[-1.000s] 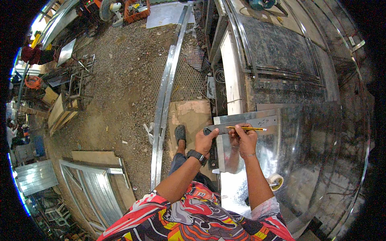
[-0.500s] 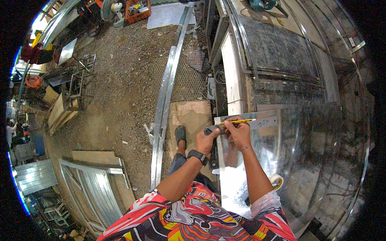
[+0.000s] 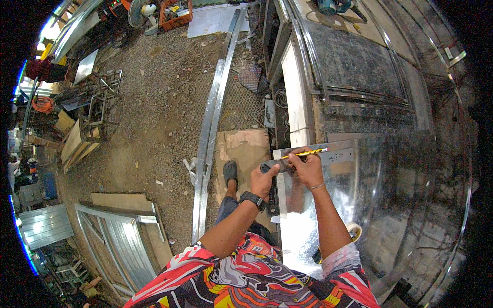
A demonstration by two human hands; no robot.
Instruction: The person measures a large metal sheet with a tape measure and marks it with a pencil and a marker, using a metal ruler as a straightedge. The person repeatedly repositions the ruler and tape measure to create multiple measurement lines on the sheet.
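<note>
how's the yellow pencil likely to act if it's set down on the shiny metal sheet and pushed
The yellow pencil looks slim and straight in the right hand, so it is probably light and stiff. Pushed sideways, it would likely roll or slide easily, because the metal sheet looks smooth and glossy.

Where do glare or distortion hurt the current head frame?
Head view: white glare washes out part of the metal sheet left of the right forearm; toward the fisheye rim, straight edges bow and corners go black; the pencil stays distinct.
</note>
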